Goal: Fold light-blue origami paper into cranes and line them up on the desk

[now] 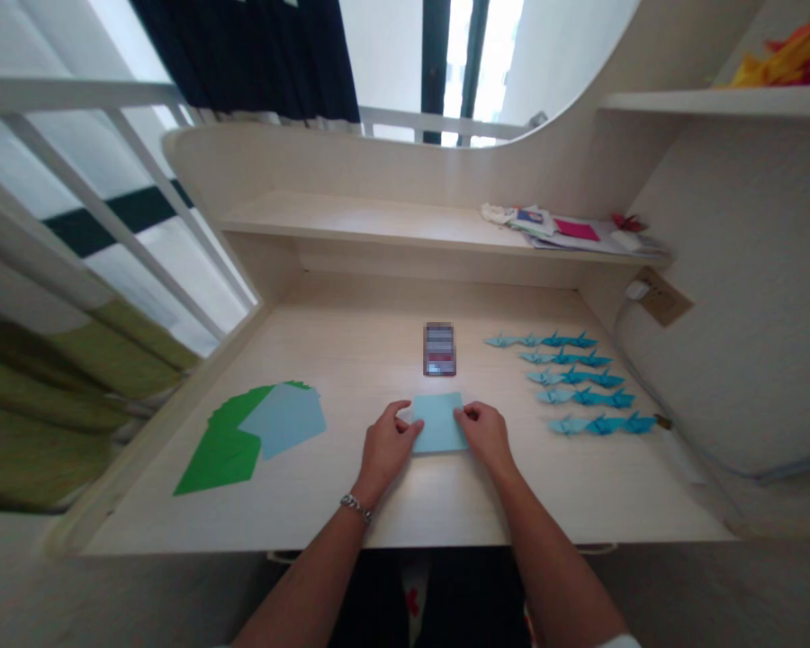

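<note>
Pale desk point(351, 342) below a shelf point(378, 221). Light-blue paper square point(438, 427) lies centred before the person, roughly parallel to the desk front, presumably for even access by both hands. Right hand point(489, 436): thumb and finger closed on its right edge. Left hand point(388, 445): thumb on the opposite edge, likely steadying it; too small to tell whether fingers close beneath. Phone point(439, 349) just beyond, probably set for easy viewing. Folded blue figures point(600, 424) ranked at right, apparently ordered pale to deep; green sheets point(222, 454) at left, well apart.
</note>
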### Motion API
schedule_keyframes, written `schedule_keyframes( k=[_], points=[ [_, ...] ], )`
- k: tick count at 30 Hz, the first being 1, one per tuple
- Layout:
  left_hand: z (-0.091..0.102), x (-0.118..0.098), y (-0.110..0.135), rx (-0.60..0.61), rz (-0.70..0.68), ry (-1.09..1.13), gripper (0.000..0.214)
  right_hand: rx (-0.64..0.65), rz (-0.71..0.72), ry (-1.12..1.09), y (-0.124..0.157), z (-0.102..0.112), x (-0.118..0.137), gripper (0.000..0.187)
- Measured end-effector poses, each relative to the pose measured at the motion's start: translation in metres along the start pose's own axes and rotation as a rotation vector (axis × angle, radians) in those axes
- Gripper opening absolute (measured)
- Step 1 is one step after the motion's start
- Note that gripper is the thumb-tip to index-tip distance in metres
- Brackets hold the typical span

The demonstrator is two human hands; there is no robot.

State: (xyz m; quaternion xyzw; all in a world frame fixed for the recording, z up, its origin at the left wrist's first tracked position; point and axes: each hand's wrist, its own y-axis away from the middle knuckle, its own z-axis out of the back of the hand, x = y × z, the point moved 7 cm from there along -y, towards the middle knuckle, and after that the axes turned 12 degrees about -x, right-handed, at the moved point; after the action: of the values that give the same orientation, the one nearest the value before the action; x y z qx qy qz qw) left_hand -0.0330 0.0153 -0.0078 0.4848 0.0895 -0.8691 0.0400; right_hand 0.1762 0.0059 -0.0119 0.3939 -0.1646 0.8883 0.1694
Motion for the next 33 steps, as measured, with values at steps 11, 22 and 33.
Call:
schedule_keyframes(
  k=[11, 22, 33],
  points=[
    [-0.008, -0.002, -0.003, 0.056, -0.121, -0.446, 0.028, -0.017, 0.048, 0.299, -0.006, 0.0, -0.006, 0.029],
    [-0.02, -0.02, -0.018, 0.111, -0.305, -0.428, 0.042, 0.151, 0.212, 0.288, 0.007, 0.012, -0.006, 0.025],
    [-0.045, -0.021, -0.036, 0.197, -0.358, -0.431, 0.039, 0.124, 0.212, 0.34, 0.013, 0.009, -0.005, 0.024]
  ],
)
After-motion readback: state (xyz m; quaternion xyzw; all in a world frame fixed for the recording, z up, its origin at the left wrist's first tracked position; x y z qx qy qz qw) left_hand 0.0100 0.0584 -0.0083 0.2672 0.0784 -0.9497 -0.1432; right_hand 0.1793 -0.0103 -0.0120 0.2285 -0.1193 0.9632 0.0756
